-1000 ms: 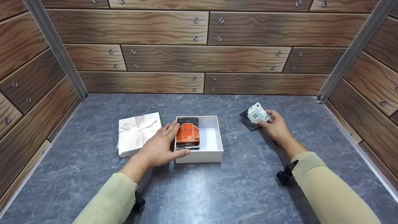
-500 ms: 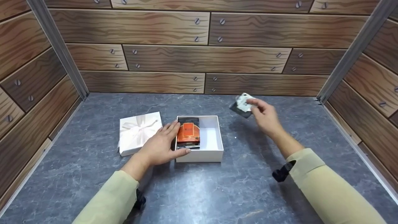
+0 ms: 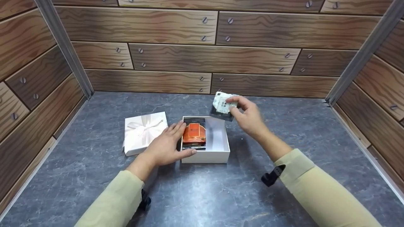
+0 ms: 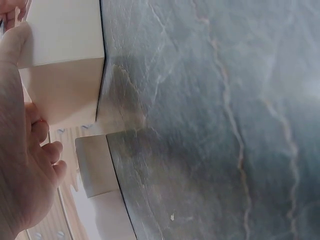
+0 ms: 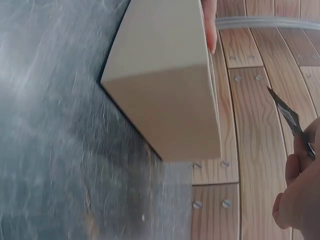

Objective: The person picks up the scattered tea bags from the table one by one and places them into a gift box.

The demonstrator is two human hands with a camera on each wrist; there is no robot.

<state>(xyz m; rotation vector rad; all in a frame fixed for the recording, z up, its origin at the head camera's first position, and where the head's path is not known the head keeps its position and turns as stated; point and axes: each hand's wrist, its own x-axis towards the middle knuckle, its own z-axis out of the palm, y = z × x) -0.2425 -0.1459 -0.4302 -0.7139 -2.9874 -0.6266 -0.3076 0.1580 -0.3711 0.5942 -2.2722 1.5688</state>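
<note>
A white open box (image 3: 205, 157) stands mid-table. In its left half lies an orange and black packet (image 3: 194, 132); the right half shows bare white bottom. My left hand (image 3: 165, 146) rests on the box's left side, fingers straight along the rim, thumb over the front edge. My right hand (image 3: 251, 118) pinches a flat packet (image 3: 222, 102), pale green-white on a black backing, between thumb and fingers. It hangs tilted above the box's back right corner. Seen edge-on in the right wrist view, this thin packet (image 5: 285, 110) is raised beyond the box wall (image 5: 160, 115).
Left of the box, behind my left hand, lies a white lid (image 3: 139, 132) with a pale ribbon bow. Wood-patterned walls (image 3: 176, 58) enclose the grey marbled table (image 3: 202, 195) at the back and sides. Each wrist wears a black strap device (image 3: 273, 176).
My right hand has carried the pale-and-black packet leftward from the right side of the table to over the box. My left hand keeps its place on the box.
</note>
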